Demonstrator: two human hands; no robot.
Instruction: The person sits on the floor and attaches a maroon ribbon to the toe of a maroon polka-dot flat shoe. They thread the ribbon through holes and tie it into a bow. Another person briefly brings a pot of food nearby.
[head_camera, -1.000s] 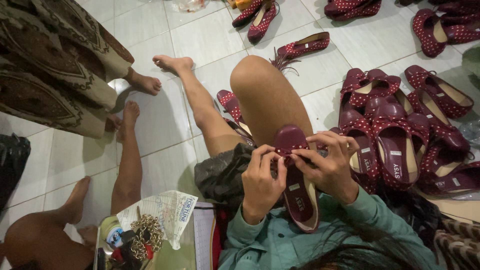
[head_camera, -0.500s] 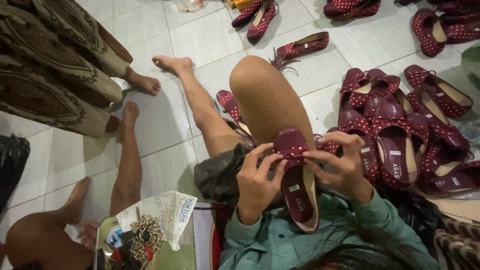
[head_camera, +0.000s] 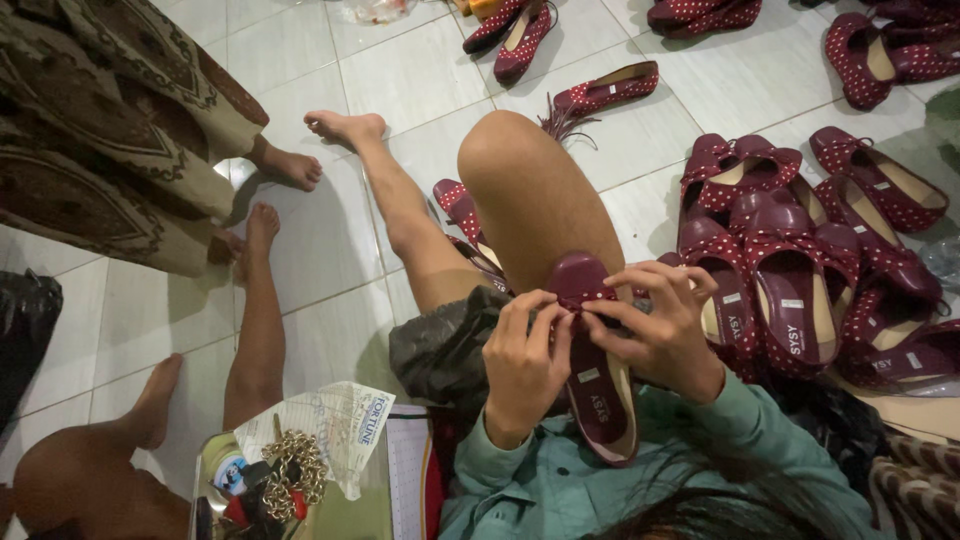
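Note:
A plain maroon flat shoe (head_camera: 600, 385) rests against my raised knee, toe pointing away from me. My left hand (head_camera: 522, 362) grips its left side, thumb and fingers pinched at the toe top. My right hand (head_camera: 662, 325) holds the right side, its fingertips meeting the left hand's over the toe. Whatever small piece sits between the fingertips is hidden. Teal sleeves cover both my forearms.
A heap of maroon polka-dot bow flats (head_camera: 800, 270) lies on the white tile floor to the right, with more pairs (head_camera: 520, 35) farther off. Another person's bare legs (head_camera: 255, 330) and patterned cloth (head_camera: 110, 130) are at left. A box with chains and paper (head_camera: 300, 465) sits at the near left.
Both hands have shifted slightly on the shoe's toe; the right hand's fingers have come back in over the toe to meet the left hand's. The shoe stays against the knee.

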